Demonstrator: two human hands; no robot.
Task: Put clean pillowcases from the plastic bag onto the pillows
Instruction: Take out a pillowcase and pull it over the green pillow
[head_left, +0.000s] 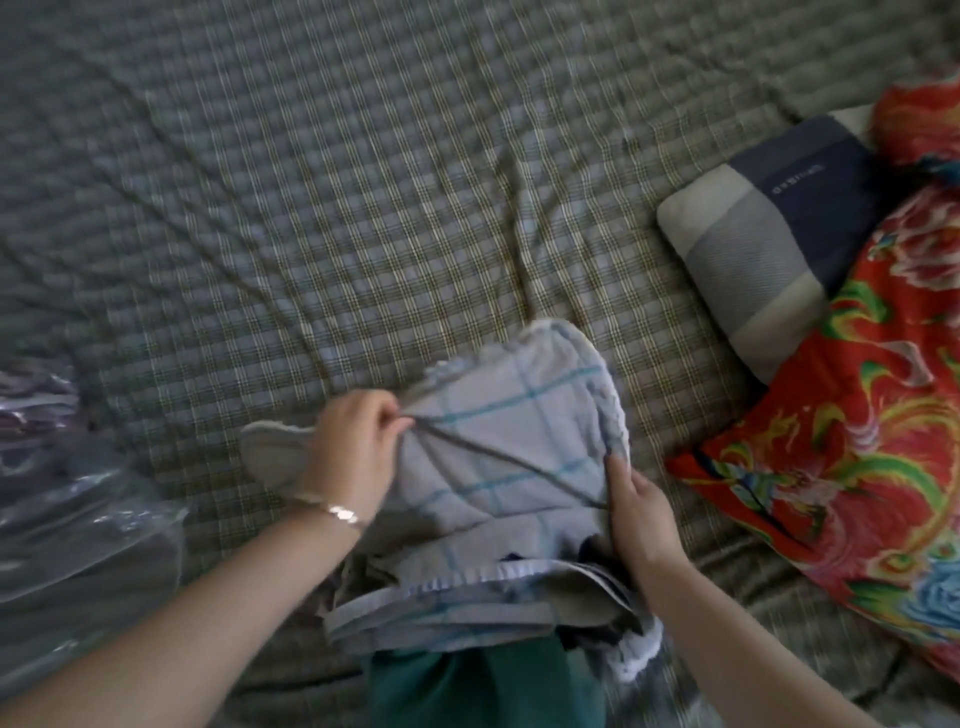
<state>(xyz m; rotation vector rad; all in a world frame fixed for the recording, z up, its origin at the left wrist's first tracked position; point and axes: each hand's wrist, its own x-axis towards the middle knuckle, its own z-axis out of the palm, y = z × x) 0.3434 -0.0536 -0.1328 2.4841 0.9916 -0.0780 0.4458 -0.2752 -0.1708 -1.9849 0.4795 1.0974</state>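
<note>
A light grey pillowcase (511, 431) with blue check lines lies bunched over a pillow at the near edge of the bed. My left hand (353, 441) pinches its cloth on the left side, pulling a crease taut. On the right side my right hand (641, 504) grips the case's edge, fingers pointing up. A clear plastic bag (78, 519) holding dark folded cloth sits at the far left. A second pillow (769, 234), banded in grey, white and navy, lies at the right, apart from both hands.
The bed is covered by a green-grey plaid sheet (311, 182) with creases. A red flowered quilt (857, 415) is heaped along the right edge, partly over the banded pillow. Green clothing (467, 686) shows at the bottom centre.
</note>
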